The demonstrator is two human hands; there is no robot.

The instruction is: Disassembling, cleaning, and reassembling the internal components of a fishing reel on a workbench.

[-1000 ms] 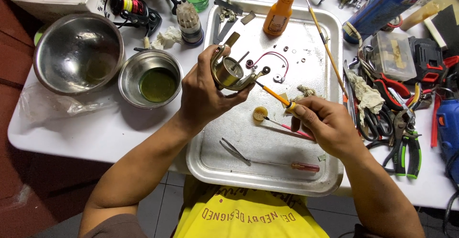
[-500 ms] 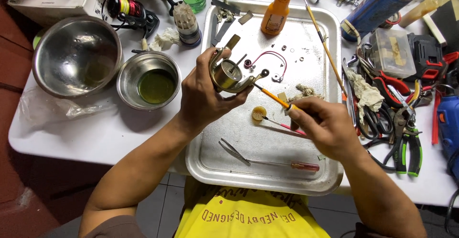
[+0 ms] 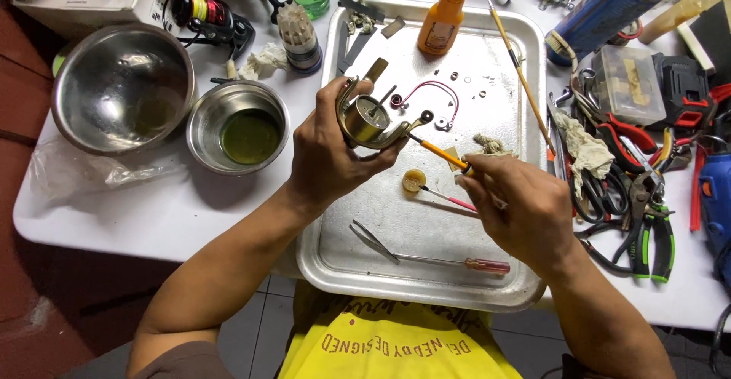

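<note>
My left hand (image 3: pixel 327 158) grips a gold-coloured fishing reel body (image 3: pixel 368 118) above a metal tray (image 3: pixel 396 261). My right hand (image 3: pixel 521 211) holds a small orange-handled screwdriver (image 3: pixel 438 152), its tip set against the reel's lower right side. Under the hands on the tray lie a small round yellow pad (image 3: pixel 414 179), a thin pink-handled tool (image 3: pixel 449 197) and a red-handled screwdriver (image 3: pixel 457 260). A pink wire bail (image 3: pixel 435 89) and several tiny washers lie on the tray beyond the reel.
Two steel bowls, one large (image 3: pixel 122 89) and one small with greenish liquid (image 3: pixel 240 127), stand at left. An orange bottle (image 3: pixel 443 17) stands at the tray's far edge. Pliers (image 3: pixel 647 219), scissors, a rag (image 3: pixel 582 147), a blue can (image 3: pixel 609 6) and a black reel (image 3: pixel 202 13) crowd the table.
The hands have hardly moved. The screwdriver tip stays at the reel, and the reel sits slightly turned in my left hand.
</note>
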